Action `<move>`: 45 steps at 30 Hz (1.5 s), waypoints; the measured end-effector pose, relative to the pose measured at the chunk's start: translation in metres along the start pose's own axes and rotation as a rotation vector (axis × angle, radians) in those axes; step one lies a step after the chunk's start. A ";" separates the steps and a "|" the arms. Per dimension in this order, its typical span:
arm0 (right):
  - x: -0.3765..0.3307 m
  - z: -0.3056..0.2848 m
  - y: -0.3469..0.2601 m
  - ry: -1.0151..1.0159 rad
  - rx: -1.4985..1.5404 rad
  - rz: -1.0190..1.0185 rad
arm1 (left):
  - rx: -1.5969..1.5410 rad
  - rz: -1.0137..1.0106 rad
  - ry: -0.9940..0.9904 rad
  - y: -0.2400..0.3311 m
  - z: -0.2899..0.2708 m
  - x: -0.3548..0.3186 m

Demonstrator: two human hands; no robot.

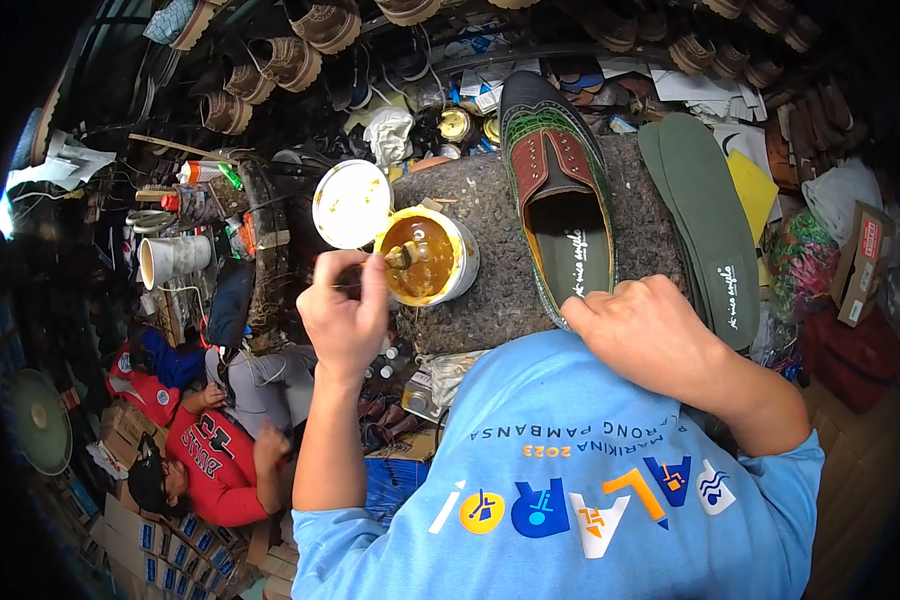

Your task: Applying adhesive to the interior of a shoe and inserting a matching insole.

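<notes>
Just beyond left fingers (pixel 355 285): open glue tin (pixel 428 260) on worktop (pixel 490 290).
Left fingers pinching thin brush handle, tip in glue; right fingers (pixel 610 310) clenched on heel of green-and-brown shoe (pixel 558 190).

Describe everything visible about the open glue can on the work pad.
The glue can is a round, shallow metal tin with a pale outer wall, open and upright on the grey speckled work pad. It holds glossy amber glue, smeared yellow around the rim. Its round white lid, spotted with glue, lies just to its left, seemingly touching the rim. A brush held by the left hand dips into the glue. The green and brown shoe lies to its right, apart from it.
</notes>
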State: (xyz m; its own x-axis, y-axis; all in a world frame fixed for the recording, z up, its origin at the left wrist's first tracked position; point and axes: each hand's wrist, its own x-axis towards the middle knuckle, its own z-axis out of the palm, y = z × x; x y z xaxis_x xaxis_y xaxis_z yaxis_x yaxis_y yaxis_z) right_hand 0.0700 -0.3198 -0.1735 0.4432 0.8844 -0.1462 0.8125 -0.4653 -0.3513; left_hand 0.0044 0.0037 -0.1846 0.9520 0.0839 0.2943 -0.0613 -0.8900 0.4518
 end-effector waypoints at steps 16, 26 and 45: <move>0.054 -0.026 0.082 0.609 0.248 -0.123 | -1.129 -1.027 -0.008 -0.047 -0.043 -0.019; 0.080 -0.006 0.112 0.623 0.509 -0.324 | -1.640 -0.403 0.471 0.009 -0.130 0.039; 0.085 -0.019 0.121 0.422 0.711 -0.369 | -0.422 0.294 -0.213 0.123 -0.002 0.039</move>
State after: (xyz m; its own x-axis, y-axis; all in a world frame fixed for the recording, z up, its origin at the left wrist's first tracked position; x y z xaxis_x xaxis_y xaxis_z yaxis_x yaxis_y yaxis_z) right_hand 0.2132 -0.3018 -0.2113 0.4167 0.8206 0.3912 0.5667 0.1019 -0.8176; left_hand 0.0339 -0.1017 -0.1157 0.9136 -0.2720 0.3021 -0.4065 -0.6016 0.6877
